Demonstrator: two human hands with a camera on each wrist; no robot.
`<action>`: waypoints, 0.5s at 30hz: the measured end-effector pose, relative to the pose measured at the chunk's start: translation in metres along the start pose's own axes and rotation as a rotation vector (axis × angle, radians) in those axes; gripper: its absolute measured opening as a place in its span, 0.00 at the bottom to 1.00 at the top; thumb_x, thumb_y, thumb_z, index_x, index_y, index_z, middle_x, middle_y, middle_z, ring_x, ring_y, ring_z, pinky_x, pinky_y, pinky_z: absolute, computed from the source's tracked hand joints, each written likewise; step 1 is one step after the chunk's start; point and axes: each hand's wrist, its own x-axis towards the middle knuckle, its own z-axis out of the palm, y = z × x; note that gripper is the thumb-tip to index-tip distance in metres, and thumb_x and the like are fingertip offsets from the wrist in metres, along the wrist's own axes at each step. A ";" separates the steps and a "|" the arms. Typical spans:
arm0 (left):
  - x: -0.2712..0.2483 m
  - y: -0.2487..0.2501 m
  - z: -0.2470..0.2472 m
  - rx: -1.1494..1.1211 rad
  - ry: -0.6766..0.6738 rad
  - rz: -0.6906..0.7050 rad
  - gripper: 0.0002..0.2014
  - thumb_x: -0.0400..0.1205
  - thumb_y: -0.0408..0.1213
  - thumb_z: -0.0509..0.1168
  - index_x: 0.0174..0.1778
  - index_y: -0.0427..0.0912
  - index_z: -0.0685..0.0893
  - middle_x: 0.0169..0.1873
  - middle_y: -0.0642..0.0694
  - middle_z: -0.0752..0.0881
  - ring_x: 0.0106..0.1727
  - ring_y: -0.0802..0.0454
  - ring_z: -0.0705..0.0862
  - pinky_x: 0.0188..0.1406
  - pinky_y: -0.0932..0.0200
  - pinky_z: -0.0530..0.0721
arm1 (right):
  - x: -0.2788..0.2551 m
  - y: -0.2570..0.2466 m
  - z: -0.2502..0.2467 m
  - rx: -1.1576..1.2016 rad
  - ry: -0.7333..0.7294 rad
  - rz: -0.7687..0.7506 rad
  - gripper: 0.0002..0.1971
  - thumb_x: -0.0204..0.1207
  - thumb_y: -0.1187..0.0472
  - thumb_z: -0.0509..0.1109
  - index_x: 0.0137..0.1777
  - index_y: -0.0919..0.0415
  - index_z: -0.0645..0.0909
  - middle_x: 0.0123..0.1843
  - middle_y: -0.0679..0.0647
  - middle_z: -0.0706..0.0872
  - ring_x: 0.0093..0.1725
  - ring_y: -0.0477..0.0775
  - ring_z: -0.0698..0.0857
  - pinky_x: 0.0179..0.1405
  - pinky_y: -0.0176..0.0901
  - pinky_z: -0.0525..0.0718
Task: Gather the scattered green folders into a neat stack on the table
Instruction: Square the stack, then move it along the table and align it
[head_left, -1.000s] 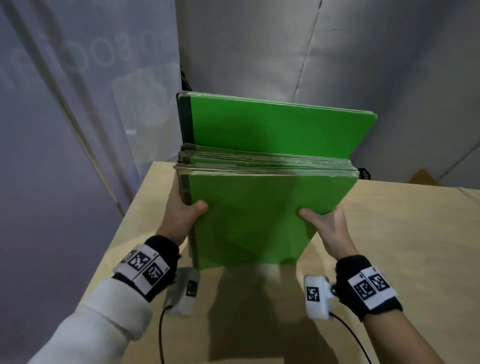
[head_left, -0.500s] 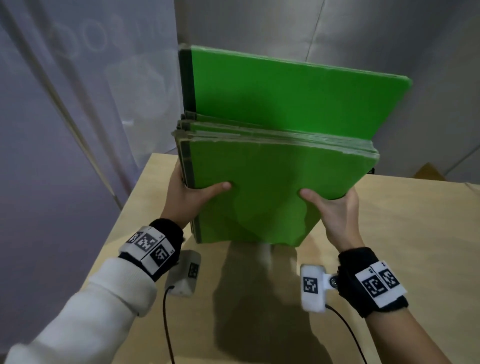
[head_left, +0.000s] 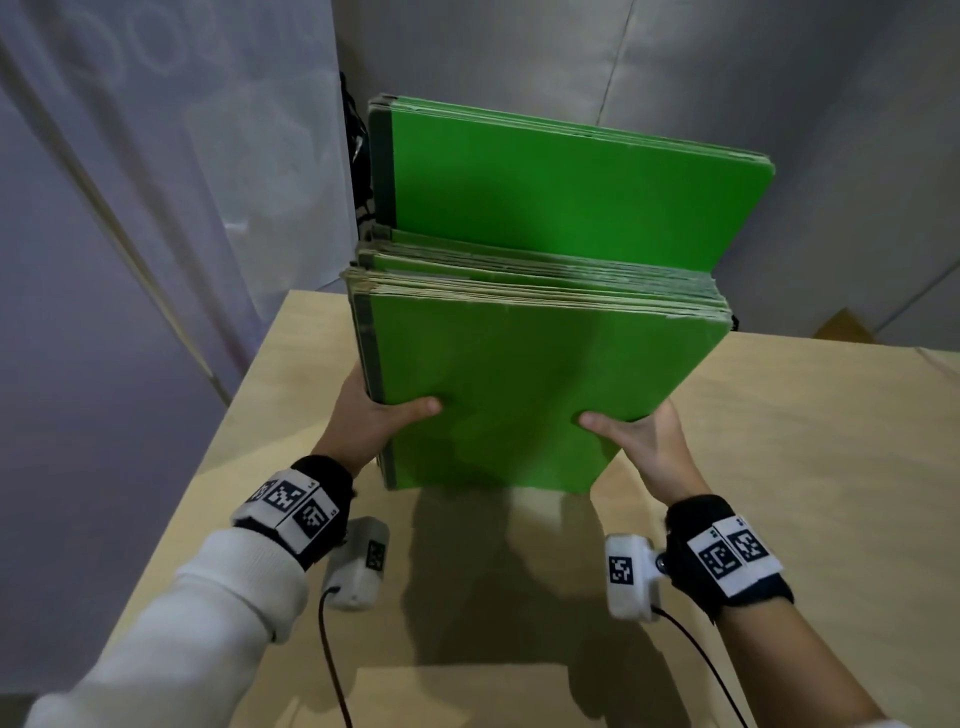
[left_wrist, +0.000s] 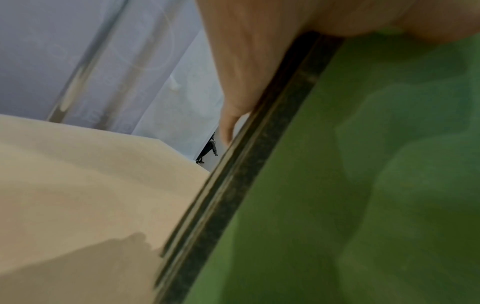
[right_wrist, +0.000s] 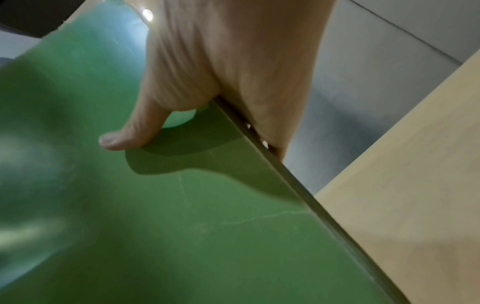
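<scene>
Both hands, left hand (head_left: 376, 415) and right hand (head_left: 641, 436), grip the folders (head_left: 519, 384) upright on the counter (head_left: 779, 467) (likely squaring edges), fingers curled behind.

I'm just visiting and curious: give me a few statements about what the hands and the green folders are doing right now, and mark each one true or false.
1. Both hands hold the bundle of green folders. True: the left hand grips its left edge, the right hand its right edge.
2. The folders lie flat on the table. False: they are held on edge, upright.
3. All the folders' top edges are level. False: some at the back stick up well above the rest.
4. Each thumb presses on the front cover. True.
5. The folders are red. False: they are green.
</scene>
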 end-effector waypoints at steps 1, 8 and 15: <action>0.000 -0.002 -0.002 0.008 -0.002 -0.006 0.59 0.44 0.63 0.81 0.72 0.42 0.73 0.57 0.57 0.84 0.52 0.70 0.88 0.47 0.71 0.87 | 0.001 0.002 -0.001 -0.014 -0.004 0.011 0.56 0.40 0.45 0.88 0.69 0.70 0.73 0.61 0.59 0.87 0.58 0.51 0.89 0.54 0.37 0.86; -0.006 -0.016 0.004 -0.054 0.095 -0.015 0.49 0.42 0.67 0.79 0.59 0.52 0.78 0.52 0.60 0.85 0.48 0.70 0.88 0.45 0.69 0.88 | 0.001 0.017 0.000 -0.036 0.019 0.030 0.39 0.57 0.65 0.82 0.70 0.69 0.71 0.61 0.60 0.86 0.51 0.38 0.89 0.52 0.31 0.86; -0.005 -0.013 0.004 -0.090 0.045 -0.059 0.51 0.41 0.64 0.81 0.61 0.49 0.75 0.43 0.63 0.91 0.46 0.69 0.89 0.41 0.72 0.86 | 0.002 0.016 0.002 0.005 0.029 0.057 0.58 0.39 0.42 0.87 0.70 0.72 0.72 0.59 0.60 0.87 0.56 0.49 0.89 0.53 0.35 0.87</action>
